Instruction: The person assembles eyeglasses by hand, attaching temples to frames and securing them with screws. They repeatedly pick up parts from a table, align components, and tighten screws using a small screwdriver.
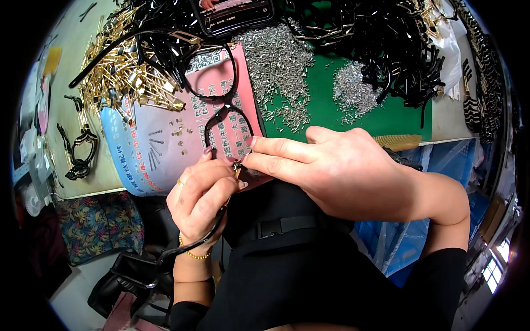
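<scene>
A black eyeglass frame (236,77) extends away from my hands, with one temple, black with a gold part, reaching to the far left. My left hand (196,196) is closed around a second temple (196,246), whose dark tip hangs down past my wrist. Its gold and dark hinge end meets the near corner of the frame between my fingertips. My right hand (353,174) comes in from the right, two fingers pressed together at that corner; its thumb is hidden. Whether a screw sits in the hinge is too small to tell.
Small silver metal pieces (276,66) and a clear glittery pile (356,91) lie on a green mat (326,118). Gold temple parts (118,66) heap at left, black temples (397,49) at right. A phone (232,14) stands behind. A pink-blue printed sheet (146,132) lies underneath.
</scene>
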{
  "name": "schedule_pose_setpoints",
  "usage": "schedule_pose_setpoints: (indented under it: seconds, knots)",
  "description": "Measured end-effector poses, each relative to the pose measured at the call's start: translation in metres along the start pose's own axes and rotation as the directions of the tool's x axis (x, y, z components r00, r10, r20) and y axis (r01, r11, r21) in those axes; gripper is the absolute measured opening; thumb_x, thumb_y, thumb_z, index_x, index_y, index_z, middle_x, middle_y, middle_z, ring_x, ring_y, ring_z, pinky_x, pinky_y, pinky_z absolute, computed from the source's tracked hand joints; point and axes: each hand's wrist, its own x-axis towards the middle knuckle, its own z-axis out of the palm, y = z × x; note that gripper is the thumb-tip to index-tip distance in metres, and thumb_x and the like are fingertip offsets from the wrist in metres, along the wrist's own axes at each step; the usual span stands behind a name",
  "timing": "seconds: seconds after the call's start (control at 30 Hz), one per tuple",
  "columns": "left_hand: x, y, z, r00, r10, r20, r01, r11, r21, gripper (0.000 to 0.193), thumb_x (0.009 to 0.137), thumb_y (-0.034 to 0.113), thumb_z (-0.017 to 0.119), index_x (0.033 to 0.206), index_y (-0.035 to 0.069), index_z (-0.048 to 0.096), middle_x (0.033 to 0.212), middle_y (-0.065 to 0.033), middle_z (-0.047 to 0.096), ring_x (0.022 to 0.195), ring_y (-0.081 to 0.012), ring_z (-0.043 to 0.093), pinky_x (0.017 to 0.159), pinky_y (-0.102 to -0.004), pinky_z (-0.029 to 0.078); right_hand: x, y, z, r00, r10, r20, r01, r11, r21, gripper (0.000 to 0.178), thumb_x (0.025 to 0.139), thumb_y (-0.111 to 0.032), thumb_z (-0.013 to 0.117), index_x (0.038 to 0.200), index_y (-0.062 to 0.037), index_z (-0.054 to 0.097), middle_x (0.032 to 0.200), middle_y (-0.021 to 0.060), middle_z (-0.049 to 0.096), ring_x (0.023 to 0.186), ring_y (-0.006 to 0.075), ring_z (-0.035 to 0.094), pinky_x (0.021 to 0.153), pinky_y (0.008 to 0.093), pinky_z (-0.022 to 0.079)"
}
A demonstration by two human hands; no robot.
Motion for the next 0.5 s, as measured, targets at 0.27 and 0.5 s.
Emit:
schedule_pose_setpoints:
  seconds: [0.27,0.5]
  knots:
    - [0.018,0.004,-0.009,0.985,-0.101,0.141,0.104,0.995,-0.009,0.028,0.066,-0.013,0.066,0.089,0.003,0.066,0.085,-0.0093,0.067,0.078,-0.0286,0.069,0.081,-0.0424,0.059,0.0,0.001,0.001,1.0,-0.013,-0.003,0.013,1.0,0.005,0.062,0.074,-0.005,0.07,0.135,-0.0155,0.064,0.134,-0.0001,0.065,0.07,0.018,0.061,0.051,0.0282,0.054]
    - [0.012,0.004,-0.005,0.992,-0.075,0.103,0.071,0.997,0.045,0.021,0.075,-0.008,0.075,0.089,0.005,0.066,0.084,-0.0089,0.069,0.076,-0.0264,0.07,0.079,-0.0418,0.061,0.002,0.002,0.0,1.0,-0.018,0.015,0.018,1.0,0.009,0.06,0.076,-0.004,0.069,0.134,-0.0138,0.063,0.131,0.0012,0.066,0.07,0.0183,0.062,0.052,0.0295,0.054]
